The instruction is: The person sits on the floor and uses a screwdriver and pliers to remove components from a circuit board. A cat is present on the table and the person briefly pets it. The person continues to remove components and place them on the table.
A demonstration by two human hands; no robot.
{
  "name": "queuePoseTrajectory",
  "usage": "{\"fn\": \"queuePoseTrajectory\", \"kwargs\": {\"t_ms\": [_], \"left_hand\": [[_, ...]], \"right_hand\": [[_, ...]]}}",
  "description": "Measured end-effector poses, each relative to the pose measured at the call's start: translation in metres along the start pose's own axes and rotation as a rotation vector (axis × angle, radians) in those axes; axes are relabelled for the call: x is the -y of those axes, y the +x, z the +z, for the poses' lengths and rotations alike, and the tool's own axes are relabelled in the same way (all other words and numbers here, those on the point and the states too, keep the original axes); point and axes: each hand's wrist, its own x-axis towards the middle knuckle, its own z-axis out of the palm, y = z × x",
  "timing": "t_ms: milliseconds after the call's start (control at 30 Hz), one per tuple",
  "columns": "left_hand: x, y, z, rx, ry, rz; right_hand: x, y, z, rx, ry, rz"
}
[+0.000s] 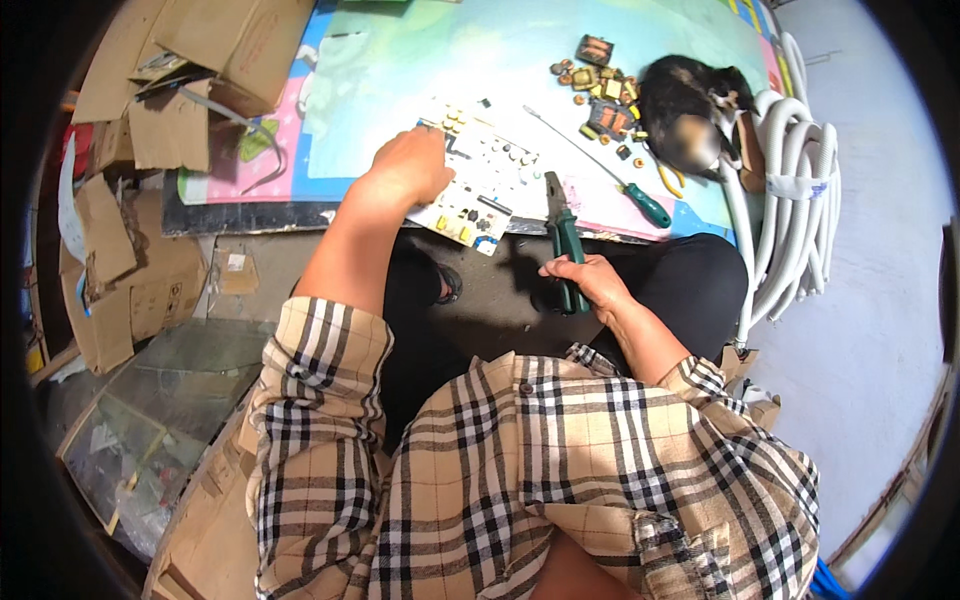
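My left hand (412, 168) is closed at the left edge of a pale circuit board (468, 232), gripping it; its fingertips are partly hidden. The board carries several small components and reaches past the table's near edge at a slant. My right hand (592, 283) is wrapped around the green handles of a pair of pliers (567, 240), just right of the board. The pliers' dark jaws point up and away, apart from the board. Beyond them a long screwdriver (648, 205) with a green handle lies on the table.
A low table (380, 60) has a colourful cover. Copper-wound transformers and small parts (610, 118) are piled at the right, beside a curled-up black cat (688, 100). Coiled white hose (795, 200) stands at the right edge. Cardboard boxes (168, 130) crowd the left.
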Motion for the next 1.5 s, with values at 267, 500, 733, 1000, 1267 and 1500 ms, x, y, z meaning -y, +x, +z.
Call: {"fn": "queuePoseTrajectory", "kwargs": {"t_ms": [267,500,733,1000,1267,1500], "left_hand": [[-0.010,0.007,0.019,0.089,0.046,-0.004],[-0.017,0.001,0.018,0.041,0.122,-0.015],[-0.008,0.005,0.032,0.060,0.091,-0.050],[-0.010,0.016,0.043,0.091,0.074,-0.069],[-0.015,0.016,0.046,0.098,0.065,-0.058],[-0.027,0.012,0.047,0.091,0.053,-0.070]], "right_hand": [[0.006,0.005,0.001,0.158,0.070,0.043],[0.024,-0.005,-0.008,0.198,0.252,0.079],[0.070,-0.007,-0.030,-0.223,-1.185,-0.414],[0.139,-0.003,-0.008,-0.498,-2.219,-0.875],[0.167,-0.008,0.039,-0.353,-2.616,-0.599],[0.162,0.001,0.051,-0.377,-2.856,-0.505]]}}
